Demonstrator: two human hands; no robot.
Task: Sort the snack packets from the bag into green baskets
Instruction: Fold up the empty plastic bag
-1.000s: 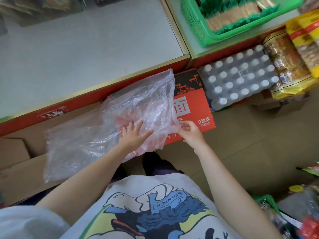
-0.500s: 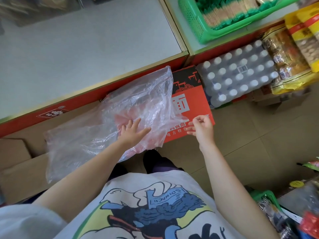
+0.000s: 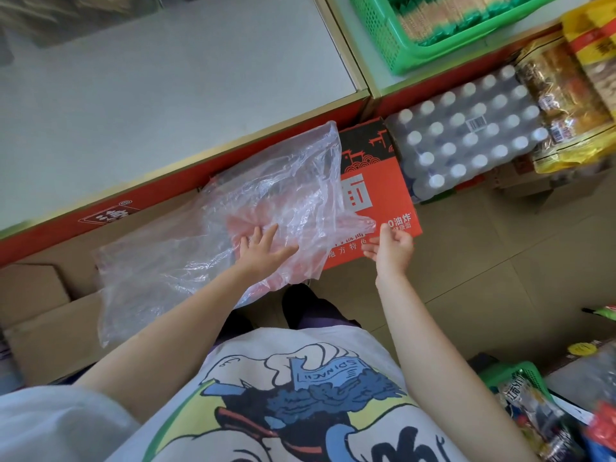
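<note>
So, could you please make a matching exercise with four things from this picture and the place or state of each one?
Things:
1. plastic bag
2. green basket
3. pack of bottles
4. right hand

Places or states:
a. on the shelf, holding packets
b. open, beside the bag's corner
c. pressed flat under the left hand
d. on the floor, right of the red carton

Pairs: 1-c, 2-a, 3-d, 4-b

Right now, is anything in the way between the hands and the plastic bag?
No. The left hand already lies flat on the clear plastic bag, which is spread over the red box. The right hand is at the bag's right corner, though whether it pinches it is unclear.
</note>
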